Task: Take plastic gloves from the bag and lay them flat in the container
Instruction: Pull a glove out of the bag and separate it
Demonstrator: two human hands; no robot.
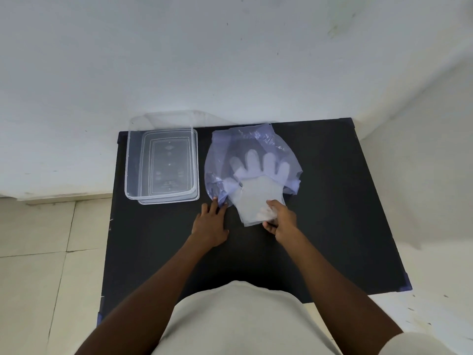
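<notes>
A pale purple plastic bag (256, 144) lies on the black table, its mouth toward me. A stack of clear plastic gloves (258, 196) sticks halfway out of it, finger ends still inside the bag. My right hand (280, 220) pinches the cuff end of the gloves. My left hand (210, 224) presses its fingertips on the bag's near left corner, holding it down. The clear rectangular container (128, 170) stands to the left of the bag and looks to have nothing in it.
A clear lid (197, 190) lies under the container, offset toward its right and near sides. The black table (332, 201) stands against a white wall. Tiled floor shows on the left.
</notes>
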